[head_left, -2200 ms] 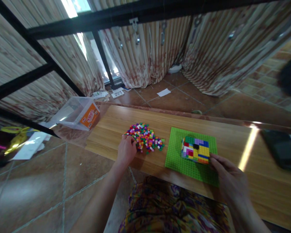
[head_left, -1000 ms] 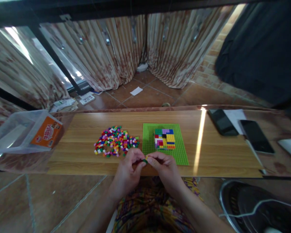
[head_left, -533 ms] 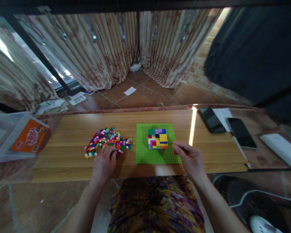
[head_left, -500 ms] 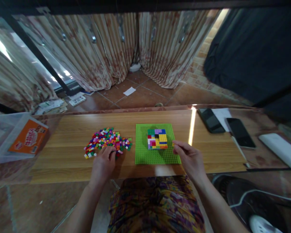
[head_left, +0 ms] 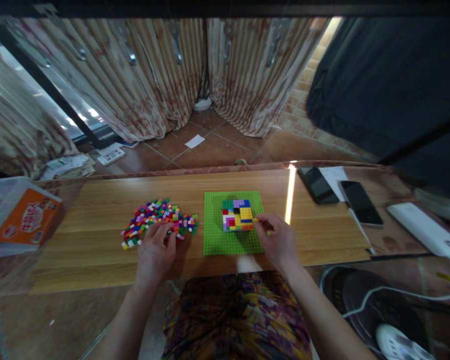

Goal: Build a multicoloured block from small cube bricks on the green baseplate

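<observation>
Baseplate (head_left: 213, 242): green, studded, flat on wooden board (head_left: 322, 235).
Brick block (head_left: 238, 216): sits on the baseplate around its middle, green margin showing about it; top is a patchwork of green, lilac, blue, white, red, yellow and orange, dark spot near centre.
Right hand (head_left: 279, 242): over the baseplate's right side; thumb and index pinching a small yellow brick (head_left: 256, 219), other fingers curled in.
Yellow brick vs grip: at the very fingertips, just beside the block's right side; contact with the block, cannot tell.
Left hand (head_left: 155, 250): left of the baseplate, fingers bent down onto near side of brick pile (head_left: 146, 215); fingertips partly hidden, cannot tell if they pinch a brick.
Brick pile: loose, mixed colours, left of the baseplate, right end trailing to just beside its left edge.
Plastic tub (head_left: 3, 197): well left of the baseplate, clear, orange label (head_left: 28, 217) on its side.
Phones: first phone (head_left: 318, 185) right of the baseplate, second phone (head_left: 361, 202) farther right; white paper (head_left: 334, 181) between.
White device (head_left: 423, 229): right of the baseplate, past both phones, cable attached.
Curtains (head_left: 243, 75): beyond the baseplate, striped.
</observation>
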`<action>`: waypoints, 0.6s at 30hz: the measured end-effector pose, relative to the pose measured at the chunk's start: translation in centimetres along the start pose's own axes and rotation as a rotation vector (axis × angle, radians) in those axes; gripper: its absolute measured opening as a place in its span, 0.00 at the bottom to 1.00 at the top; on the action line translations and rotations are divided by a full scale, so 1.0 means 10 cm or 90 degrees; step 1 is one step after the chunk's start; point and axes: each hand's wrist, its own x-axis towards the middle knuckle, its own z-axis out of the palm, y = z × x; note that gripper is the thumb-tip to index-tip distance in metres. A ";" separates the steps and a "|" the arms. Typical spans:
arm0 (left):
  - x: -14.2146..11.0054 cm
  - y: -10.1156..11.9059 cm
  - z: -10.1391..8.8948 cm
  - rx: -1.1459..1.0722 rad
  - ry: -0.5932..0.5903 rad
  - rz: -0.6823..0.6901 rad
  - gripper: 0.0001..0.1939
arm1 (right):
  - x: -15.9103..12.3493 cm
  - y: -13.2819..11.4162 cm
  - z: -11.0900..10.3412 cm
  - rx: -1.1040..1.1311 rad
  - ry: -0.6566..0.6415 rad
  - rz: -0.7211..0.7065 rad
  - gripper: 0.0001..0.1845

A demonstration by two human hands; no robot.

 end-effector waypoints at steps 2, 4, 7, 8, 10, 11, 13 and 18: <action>0.02 0.04 0.00 -0.016 0.006 0.011 0.11 | 0.01 -0.05 0.01 -0.017 -0.007 -0.016 0.08; 0.03 0.09 0.00 -0.043 -0.001 0.019 0.11 | 0.01 -0.08 0.03 -0.022 -0.011 -0.026 0.07; 0.03 0.17 0.01 -0.078 -0.016 0.018 0.10 | 0.01 -0.08 0.07 0.002 -0.007 -0.034 0.06; 0.03 0.21 0.02 -0.091 -0.023 0.018 0.10 | 0.01 -0.07 0.09 0.015 -0.003 -0.033 0.06; 0.01 0.34 0.04 -0.129 -0.040 0.028 0.10 | 0.00 -0.05 0.12 0.046 0.005 -0.026 0.06; 0.00 0.43 0.06 -0.156 -0.055 0.038 0.10 | 0.00 -0.03 0.13 0.060 0.010 -0.021 0.06; -0.01 0.63 0.10 -0.213 -0.092 0.065 0.10 | -0.01 0.00 0.16 0.087 0.019 -0.018 0.06; 0.02 1.12 0.22 -0.293 -0.204 0.107 0.14 | -0.02 0.05 0.13 0.116 0.020 -0.042 0.07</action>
